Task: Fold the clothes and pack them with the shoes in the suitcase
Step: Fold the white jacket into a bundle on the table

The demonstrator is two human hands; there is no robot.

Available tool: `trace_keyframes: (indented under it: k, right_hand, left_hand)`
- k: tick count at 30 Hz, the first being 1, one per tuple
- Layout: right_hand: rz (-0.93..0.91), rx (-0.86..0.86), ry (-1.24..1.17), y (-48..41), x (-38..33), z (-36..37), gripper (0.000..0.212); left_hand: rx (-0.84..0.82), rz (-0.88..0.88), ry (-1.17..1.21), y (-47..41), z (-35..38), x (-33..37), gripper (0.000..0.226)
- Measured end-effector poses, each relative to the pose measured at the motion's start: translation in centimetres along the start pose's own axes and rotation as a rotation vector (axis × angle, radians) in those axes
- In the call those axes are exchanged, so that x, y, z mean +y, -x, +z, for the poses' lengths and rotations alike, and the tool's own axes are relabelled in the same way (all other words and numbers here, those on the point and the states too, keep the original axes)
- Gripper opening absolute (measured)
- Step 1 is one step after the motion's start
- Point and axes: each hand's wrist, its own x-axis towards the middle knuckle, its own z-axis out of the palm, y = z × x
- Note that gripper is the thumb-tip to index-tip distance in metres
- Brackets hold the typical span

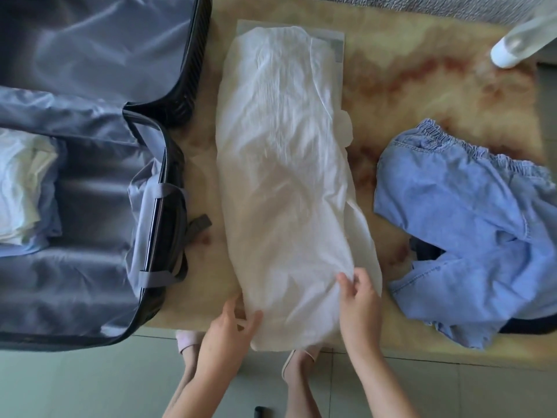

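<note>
on the surface a white garment is pinched by left hand and right hand. an even fold beyond the fingers is advised.

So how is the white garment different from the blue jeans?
The white garment lies long and fairly flat; the blue jeans sit in a crumpled heap. The left hand and right hand hold the white garment's near end; nothing touches the blue jeans. Both rest on the table, not yet in the suitcase.
</note>
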Motion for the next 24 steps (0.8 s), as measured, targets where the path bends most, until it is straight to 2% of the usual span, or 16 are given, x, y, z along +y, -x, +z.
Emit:
trace_keyframes:
  k: [4, 8, 12, 15, 18, 22, 24]
  right_hand:
    - [-0.070, 0.046, -0.011, -2.6, 0.2, -2.8, 0.018]
    - [-0.112, 0.066, 0.101, -4.1, 1.4, -4.1, 0.020]
    - [-0.034, -0.228, 0.294, -4.5, 3.4, -3.9, 0.046]
    - [-0.015, -0.304, 0.284, -4.3, 4.4, -4.1, 0.049]
    - [-0.036, -0.208, 0.208, -4.2, 5.3, -4.8, 0.045]
    - [-0.184, -0.002, 0.156, -4.2, 6.1, -6.3, 0.040]
    - [-0.179, 0.001, 0.199, -4.2, 7.1, -6.4, 0.038]
  left_hand:
    - [-0.031, 0.010, 0.012, 1.6, 1.6, -0.3, 0.044]
    - [-0.008, 0.059, -0.009, 1.3, 3.5, -0.7, 0.035]
    - [0.094, 0.119, 0.099, 1.0, 4.8, -0.6, 0.041]
    - [0.074, 0.046, 0.239, 1.1, 4.9, -0.2, 0.034]
    - [0.061, -0.013, 0.347, 1.3, 5.0, 0.0, 0.027]
    - [0.081, 0.019, 0.427, 2.9, 5.3, -0.2, 0.019]
    - [0.087, 0.013, 0.400, 3.2, 5.6, -0.9, 0.016]
